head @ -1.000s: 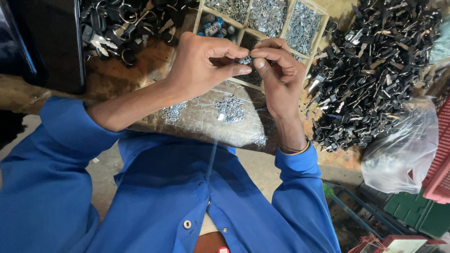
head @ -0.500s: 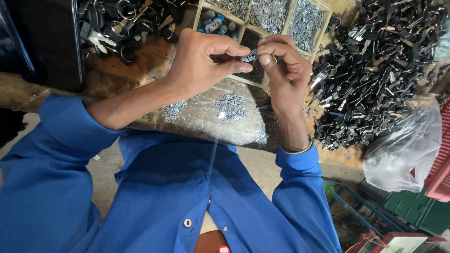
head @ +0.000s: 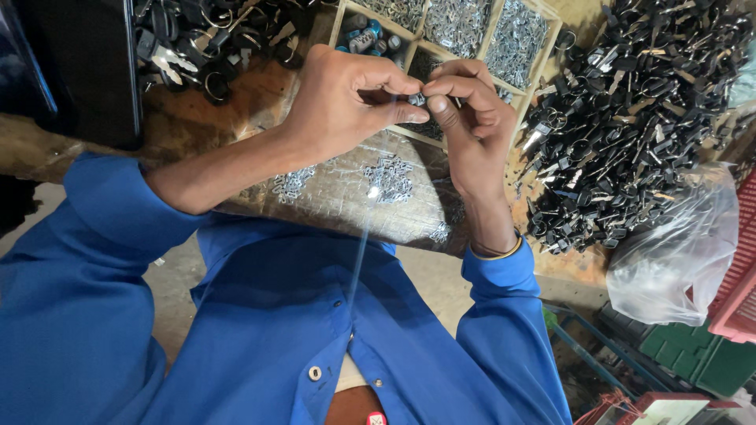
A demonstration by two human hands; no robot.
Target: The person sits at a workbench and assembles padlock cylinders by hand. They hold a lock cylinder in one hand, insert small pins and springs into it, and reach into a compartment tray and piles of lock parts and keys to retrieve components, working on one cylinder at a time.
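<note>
My left hand (head: 346, 102) and my right hand (head: 468, 118) meet above the workbench, fingertips pinched together on a small dark metal part (head: 416, 100). Both hands grip it between thumb and forefinger. Below them, small piles of shiny silver metal pieces (head: 387, 178) lie on a foil-like sheet (head: 339, 205) at the bench's near edge. Both my sleeves are bright blue.
A wooden divided tray (head: 472, 31) with compartments of silver bits sits behind the hands. A big heap of black metal parts (head: 630, 118) lies to the right, more dark parts and rings (head: 205, 39) at the back left. A clear plastic bag (head: 677, 252), red crate (head: 740, 275) and green box (head: 693, 354) lie lower right.
The hands stay together on the small part; the fingers have shifted slightly around it. The view has drifted a little.
</note>
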